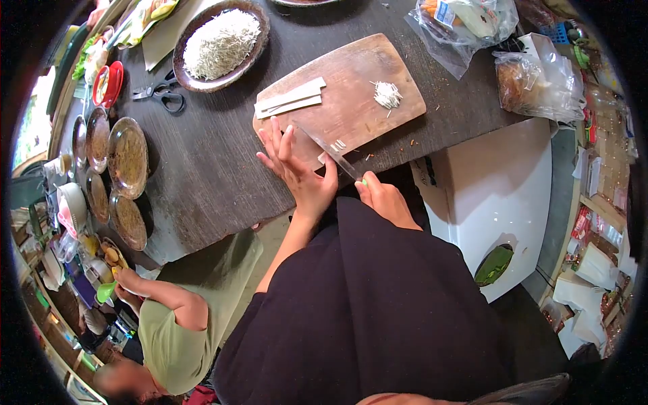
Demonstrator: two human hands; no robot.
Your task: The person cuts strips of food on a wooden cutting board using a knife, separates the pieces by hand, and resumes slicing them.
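My right hand (386, 201) is closed around the green handle of a knife (339, 159). The knife's blade lies slanted over the near-left edge of a wooden cutting board (358, 74). My left hand (304, 172) is beside the blade, fingers spread and thumb near the blade; whether the thumb presses on a small white piece there is unclear. Just beyond the blade are a few short white slivers (339, 144). Flat pale strips (291, 99) lie at the board's left end. A small heap of thin white shreds (387, 95) sits toward its right end.
A bowl of white shreds (223, 44) and black scissors (162, 94) are left of the board. Several brown plates (128, 156) line the table's left side. Plastic bags (472, 23) lie at the right. Another person (177, 331) works at lower left.
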